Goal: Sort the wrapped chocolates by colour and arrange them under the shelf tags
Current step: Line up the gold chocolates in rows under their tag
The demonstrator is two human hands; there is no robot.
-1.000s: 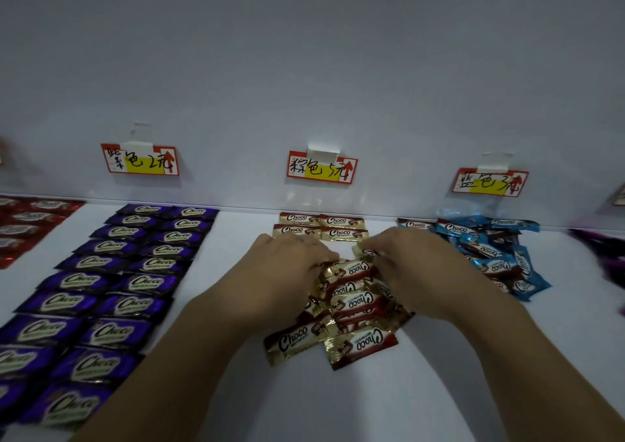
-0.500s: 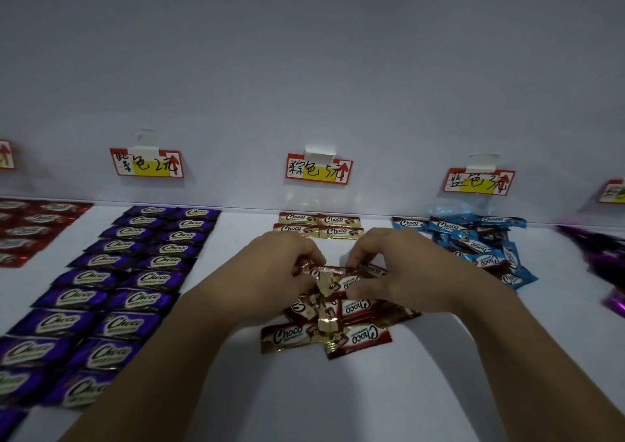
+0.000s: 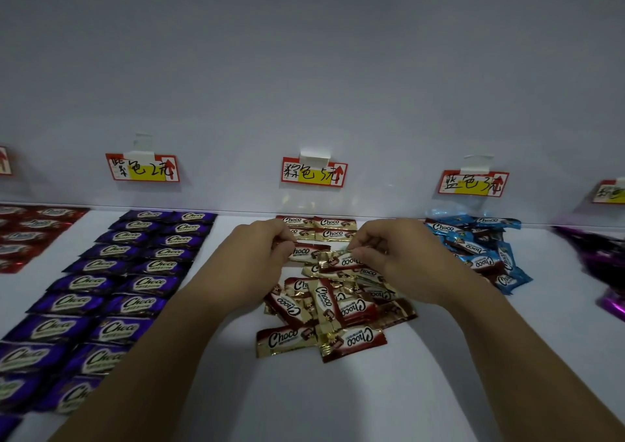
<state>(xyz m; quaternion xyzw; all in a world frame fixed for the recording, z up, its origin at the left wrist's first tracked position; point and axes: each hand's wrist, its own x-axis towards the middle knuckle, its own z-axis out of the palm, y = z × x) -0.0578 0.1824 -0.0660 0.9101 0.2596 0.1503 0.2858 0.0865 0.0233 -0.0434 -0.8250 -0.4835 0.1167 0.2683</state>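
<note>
1. The grip of the left hand (image 3: pixel 257 262) is pinched narrowly on a brown chocolate (image 3: pixel 306 252); the right hand (image 3: pixel 402 259) is likewise pinched on a second brown chocolate (image 3: pixel 341 261).
2. Both forearms are stretched forward, with the hands knuckles-up and close together.
3. The held chocolates are placed between the loose brown pile (image 3: pixel 331 309) and the tidy brown rows (image 3: pixel 333 228) under the middle tag (image 3: pixel 314 172), over the white surface (image 3: pixel 338 401).

Bare shelf (image 3: pixel 338 404) lies open in front of the brown chocolate pile (image 3: pixel 324 303); purple rows (image 3: pixel 145 284) bound it at left, blue heap (image 3: pixel 480 262) at right.
</note>
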